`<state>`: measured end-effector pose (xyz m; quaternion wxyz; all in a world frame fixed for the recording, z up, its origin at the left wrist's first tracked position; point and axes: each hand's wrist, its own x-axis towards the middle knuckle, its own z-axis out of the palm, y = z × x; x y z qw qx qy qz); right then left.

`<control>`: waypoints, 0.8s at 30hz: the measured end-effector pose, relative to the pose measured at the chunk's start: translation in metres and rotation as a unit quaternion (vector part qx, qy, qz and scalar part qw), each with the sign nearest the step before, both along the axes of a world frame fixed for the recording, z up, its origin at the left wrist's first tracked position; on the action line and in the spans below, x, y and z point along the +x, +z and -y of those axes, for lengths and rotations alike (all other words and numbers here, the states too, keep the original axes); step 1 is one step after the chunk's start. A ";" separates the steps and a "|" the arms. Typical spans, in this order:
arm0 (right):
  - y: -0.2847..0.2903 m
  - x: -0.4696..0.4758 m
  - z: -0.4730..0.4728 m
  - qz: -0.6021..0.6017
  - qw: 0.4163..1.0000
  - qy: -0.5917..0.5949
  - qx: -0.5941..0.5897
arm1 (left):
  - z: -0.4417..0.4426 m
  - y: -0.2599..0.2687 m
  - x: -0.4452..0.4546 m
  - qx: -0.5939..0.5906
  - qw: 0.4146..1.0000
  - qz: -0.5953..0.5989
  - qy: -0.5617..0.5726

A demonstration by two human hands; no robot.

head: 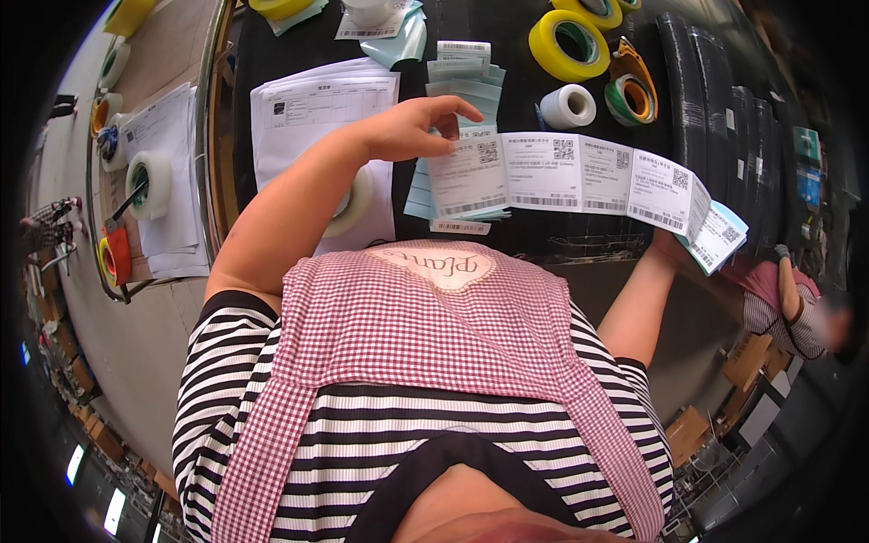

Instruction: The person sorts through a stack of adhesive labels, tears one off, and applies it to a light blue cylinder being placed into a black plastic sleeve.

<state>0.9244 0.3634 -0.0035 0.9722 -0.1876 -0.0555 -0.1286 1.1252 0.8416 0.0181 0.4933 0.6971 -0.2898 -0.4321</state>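
Note:
A strip of printed white labels with codes stretches across in front of me, its right end folded into a small stack. My left hand is at the strip's left end. Its thumb touches the upper corner of the leftmost label and the index finger reaches out over it. Whether the fingers pinch the label cannot be told. My right hand holds the folded end from below, mostly hidden behind the labels. Under the strip's left end are pale blue-green label sheets on the black table.
Left of the labels lie printed paper sheets and a clear tape roll. Beyond are yellow tape rolls, a white roll and an orange tape dispenser. Black wrapped rolls line the right; another person is there.

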 end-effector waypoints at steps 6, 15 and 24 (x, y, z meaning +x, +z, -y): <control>-0.010 -0.006 0.002 0.014 0.997 -0.004 -0.077 | -0.010 -0.004 0.005 -0.017 0.998 -0.047 0.024; 0.006 0.003 -0.044 -0.010 0.987 0.024 -0.161 | -0.010 0.002 0.005 -0.081 0.990 -0.104 0.060; 0.010 0.017 -0.113 -0.001 0.976 0.014 -0.216 | -0.002 0.002 0.000 -0.134 0.973 -0.158 0.099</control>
